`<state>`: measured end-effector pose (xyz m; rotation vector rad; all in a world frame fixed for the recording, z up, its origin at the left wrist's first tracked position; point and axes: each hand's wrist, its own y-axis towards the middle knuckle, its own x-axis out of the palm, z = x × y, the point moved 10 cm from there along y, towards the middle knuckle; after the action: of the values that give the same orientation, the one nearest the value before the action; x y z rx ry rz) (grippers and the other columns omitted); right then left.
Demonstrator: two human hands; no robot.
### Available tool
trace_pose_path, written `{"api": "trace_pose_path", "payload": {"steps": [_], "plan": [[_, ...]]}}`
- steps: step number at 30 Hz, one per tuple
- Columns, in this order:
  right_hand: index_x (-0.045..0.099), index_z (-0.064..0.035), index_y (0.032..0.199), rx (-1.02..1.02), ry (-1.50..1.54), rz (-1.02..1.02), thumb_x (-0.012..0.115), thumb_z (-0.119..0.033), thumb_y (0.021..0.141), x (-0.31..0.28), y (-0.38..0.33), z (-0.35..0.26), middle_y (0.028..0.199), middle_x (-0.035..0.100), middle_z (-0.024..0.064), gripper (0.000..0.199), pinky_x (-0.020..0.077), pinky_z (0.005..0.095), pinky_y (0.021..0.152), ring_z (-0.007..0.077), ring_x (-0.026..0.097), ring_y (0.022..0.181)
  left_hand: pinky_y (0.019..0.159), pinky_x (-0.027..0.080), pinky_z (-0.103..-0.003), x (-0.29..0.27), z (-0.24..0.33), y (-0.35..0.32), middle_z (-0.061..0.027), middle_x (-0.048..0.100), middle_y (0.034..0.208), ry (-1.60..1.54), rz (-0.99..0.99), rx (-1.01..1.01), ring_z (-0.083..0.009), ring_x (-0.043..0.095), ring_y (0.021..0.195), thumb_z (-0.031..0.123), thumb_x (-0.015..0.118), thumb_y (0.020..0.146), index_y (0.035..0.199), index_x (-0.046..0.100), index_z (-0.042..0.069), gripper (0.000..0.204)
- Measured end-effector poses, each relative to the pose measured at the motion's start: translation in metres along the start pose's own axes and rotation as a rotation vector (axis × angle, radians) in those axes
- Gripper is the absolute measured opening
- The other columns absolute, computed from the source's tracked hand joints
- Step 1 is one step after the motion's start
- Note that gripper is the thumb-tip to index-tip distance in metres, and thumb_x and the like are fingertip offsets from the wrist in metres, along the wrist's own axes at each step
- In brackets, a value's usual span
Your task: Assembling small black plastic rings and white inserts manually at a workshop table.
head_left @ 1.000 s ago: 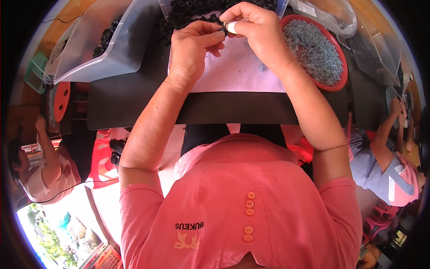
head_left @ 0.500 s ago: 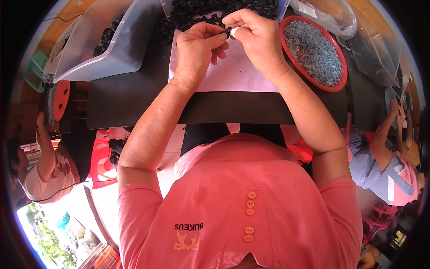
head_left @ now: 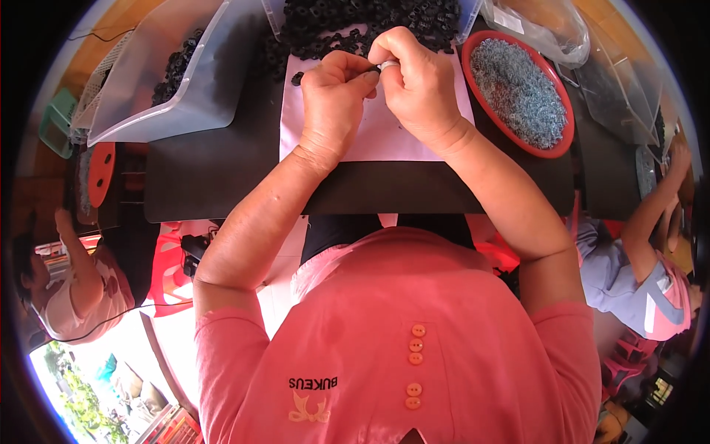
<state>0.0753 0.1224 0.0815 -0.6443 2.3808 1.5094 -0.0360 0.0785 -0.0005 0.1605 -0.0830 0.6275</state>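
Observation:
In front of me, over a pale sheet (head_left: 399,148), both hands meet at the fingertips. My left hand (head_left: 331,102) is closed in a pinch on a small black part (head_left: 375,72), mostly covered by the fingers. My right hand (head_left: 420,92) is also pinched, its tips at the same part; whatever it grips there is too small to make out. A white wrap (head_left: 388,65) shows on one right fingertip. Beside my left hand, a loose black piece (head_left: 297,78) lies on the sheet.
Beyond my hands is a bin of black parts (head_left: 318,15), some spilling onto the sheet. A red bowl (head_left: 568,137) of small shiny blue-grey pieces stands right; a translucent bin (head_left: 200,111) stands left. A clear bag (head_left: 551,33) lies far right. People sit at both sides.
Both hands have come a little nearer to me, still joined at the fingertips. My left hand's lower fingers have curled in. The person at the right has raised an arm.

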Motion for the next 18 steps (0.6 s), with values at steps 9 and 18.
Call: {"api": "trace_pose_path", "payload": {"steps": [9,18], "plan": [[0.056,-0.0052,0.088,-0.21,-0.071,0.099,0.053,0.016,0.067,0.005,-0.006,-0.011,0.071,0.062,0.0069,0.03,0.0473,0.0308,0.052,0.0223,0.062,0.059,0.062,0.049,-0.027,-0.006,-0.003,0.004,-0.0088,0.067,0.074,0.134,0.087,0.017,-0.0125,0.059,0.066,0.002,0.066,0.081,0.088,0.065,-0.005,0.01],[0.055,-0.009,0.083,0.063,0.117,0.153,0.055,0.013,0.067,-0.002,-0.004,0.007,0.07,0.063,0.0044,0.028,0.0501,0.034,0.055,0.0246,0.063,0.06,0.06,0.048,-0.026,-0.004,0.023,-0.008,-0.008,0.066,0.073,0.251,0.099,0.202,-0.0119,0.059,0.065,0.002,0.067,0.082,0.086,0.063,-0.004,0.008]]}}
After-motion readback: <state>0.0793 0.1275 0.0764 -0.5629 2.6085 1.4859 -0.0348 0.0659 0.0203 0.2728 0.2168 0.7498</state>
